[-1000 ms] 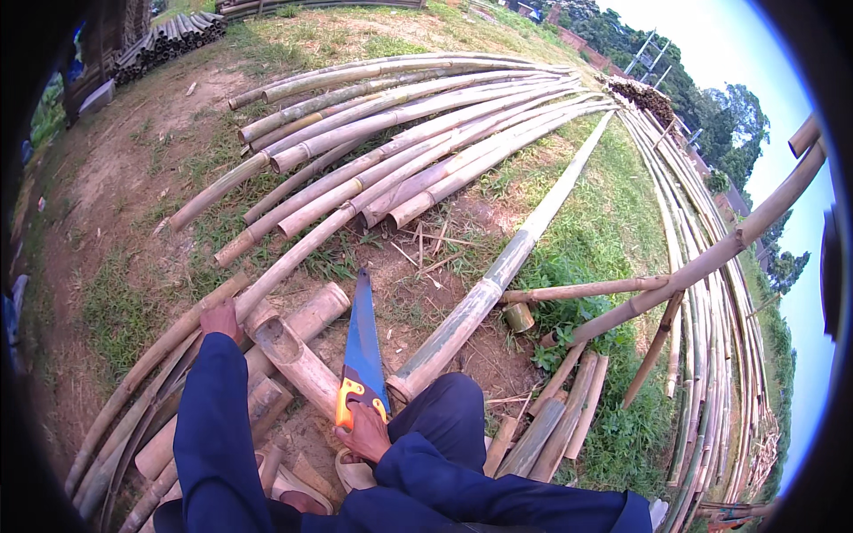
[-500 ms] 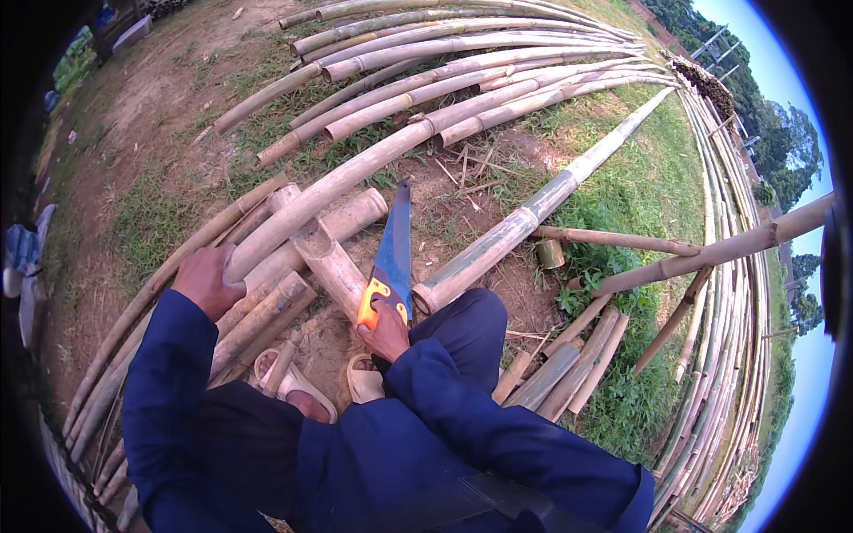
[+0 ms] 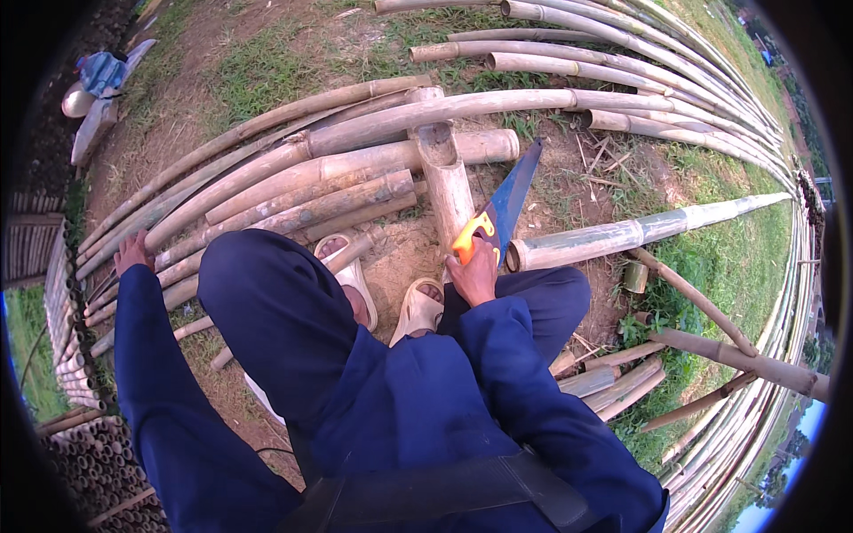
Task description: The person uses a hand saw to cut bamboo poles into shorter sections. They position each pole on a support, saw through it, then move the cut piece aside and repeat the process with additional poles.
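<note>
My right hand (image 3: 477, 274) is closed round the yellow-orange handle of a handsaw (image 3: 514, 197). Its blue blade points up and away, beside a short notched bamboo piece (image 3: 450, 197). A long bamboo pole (image 3: 355, 133) lies across the far end of that piece and runs off to the far right. Out at the left, my left hand (image 3: 132, 252) rests at the near ends of the bamboo poles, its fingers stretched out and apart. Several shorter bamboo lengths (image 3: 311, 209) lie between it and the notched piece.
A thick bamboo pole (image 3: 613, 238) points away just right of the saw. Cut pieces (image 3: 622, 386) lie by my right knee, near a propped bamboo frame (image 3: 742, 362). Many long poles (image 3: 613, 58) spread at the far right. Stacked bamboo (image 3: 93, 462) stands at the lower left.
My left hand has let go of the long bamboo pole and reached left to the pole ends. The view has swung left. The saw stays in my right hand.
</note>
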{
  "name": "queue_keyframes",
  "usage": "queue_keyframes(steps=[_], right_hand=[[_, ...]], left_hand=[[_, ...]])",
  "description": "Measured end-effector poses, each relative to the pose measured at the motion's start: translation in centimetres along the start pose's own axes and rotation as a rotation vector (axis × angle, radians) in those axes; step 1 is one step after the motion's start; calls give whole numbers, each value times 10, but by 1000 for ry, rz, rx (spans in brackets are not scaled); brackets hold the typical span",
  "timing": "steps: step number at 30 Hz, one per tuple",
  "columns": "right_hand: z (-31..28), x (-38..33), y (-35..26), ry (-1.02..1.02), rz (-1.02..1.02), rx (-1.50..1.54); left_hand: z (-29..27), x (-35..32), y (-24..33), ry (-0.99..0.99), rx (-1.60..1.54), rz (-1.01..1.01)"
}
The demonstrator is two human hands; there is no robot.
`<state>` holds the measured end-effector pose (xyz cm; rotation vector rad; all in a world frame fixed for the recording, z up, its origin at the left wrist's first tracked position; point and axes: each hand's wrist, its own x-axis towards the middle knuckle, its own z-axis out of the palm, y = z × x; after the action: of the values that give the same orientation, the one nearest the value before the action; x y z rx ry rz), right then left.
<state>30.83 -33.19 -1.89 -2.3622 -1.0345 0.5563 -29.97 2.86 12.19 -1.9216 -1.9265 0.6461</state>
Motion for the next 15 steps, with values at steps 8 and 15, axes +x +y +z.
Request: queue_keyframes(steps=[8,15], right_hand=[[-12,-9,-20,443,-296,126],[38,2,-89,-119,-751,206]], left_hand=[[50,-55,70,254,-419,-82],[223,-207,204,-157,-669,-178]])
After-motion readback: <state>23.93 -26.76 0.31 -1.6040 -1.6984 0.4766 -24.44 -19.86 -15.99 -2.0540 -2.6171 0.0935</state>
